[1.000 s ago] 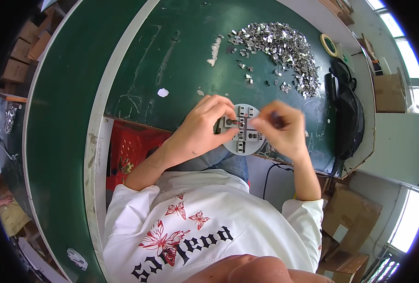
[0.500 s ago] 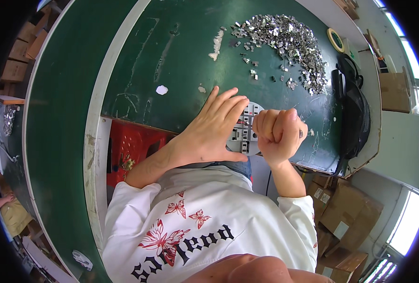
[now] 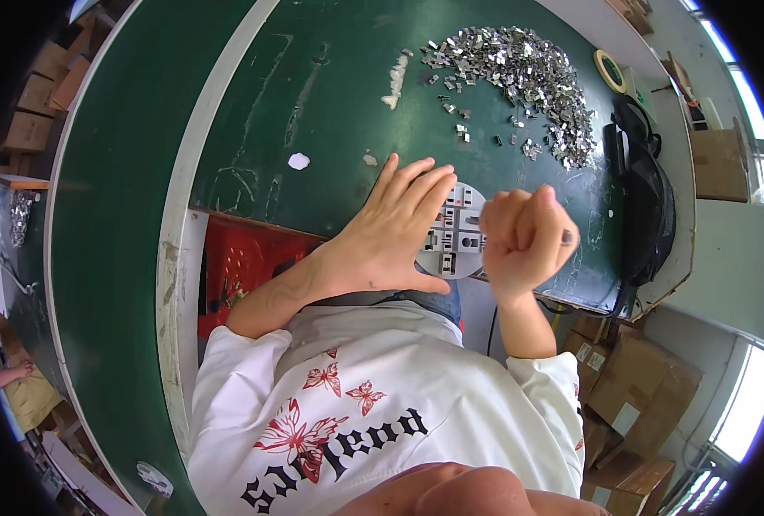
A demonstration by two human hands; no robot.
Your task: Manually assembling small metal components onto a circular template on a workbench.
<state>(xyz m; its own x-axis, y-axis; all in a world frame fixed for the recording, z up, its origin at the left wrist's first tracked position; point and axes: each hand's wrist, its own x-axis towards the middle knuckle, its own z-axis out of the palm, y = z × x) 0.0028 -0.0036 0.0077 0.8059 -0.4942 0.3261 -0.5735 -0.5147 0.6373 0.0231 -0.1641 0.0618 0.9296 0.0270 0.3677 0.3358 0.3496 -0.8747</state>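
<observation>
The left hand [image 3: 390, 232] has its grip wide open, fingers spread, covering the left side of a grey round fixture with small blocks [image 3: 464, 266] at the near edge of the green surface [image 3: 339, 112]. The right hand [image 3: 526, 245] is curled into a fist beside it; what it encloses, I cannot tell. Black lettering [image 3: 334, 464] crosses the white T-shirt [image 3: 476, 387].

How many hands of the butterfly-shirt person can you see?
2: the left hand, spread over the grey plate's left side, and the right hand, curled at its right.
</observation>
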